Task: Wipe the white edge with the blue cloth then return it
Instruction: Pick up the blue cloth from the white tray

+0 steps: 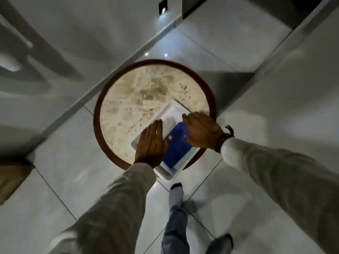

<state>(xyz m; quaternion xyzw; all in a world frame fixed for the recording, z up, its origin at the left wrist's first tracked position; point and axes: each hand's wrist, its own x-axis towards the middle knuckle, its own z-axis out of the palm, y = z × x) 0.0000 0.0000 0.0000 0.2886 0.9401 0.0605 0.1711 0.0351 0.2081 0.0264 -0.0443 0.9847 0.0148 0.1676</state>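
Observation:
A folded blue cloth (177, 145) lies inside a white rectangular tray (171, 111) on a round marble-topped table. My left hand (151, 143) rests flat, fingers together, over the tray's left rim, its thumb touching the cloth's left side. My right hand (202, 130) lies over the tray's right rim, with fingers and thumb on the cloth's upper right part. The image is blurred, so a firm grip on the cloth cannot be made out. The tray's near end sticks out past the table's edge.
The round table (139, 92) has a dark wooden rim and stands on pale glossy floor tiles. My legs and feet (176, 197) are below the tray. A brown object (11, 178) sits at the left edge. A dark wall strip runs along the top right.

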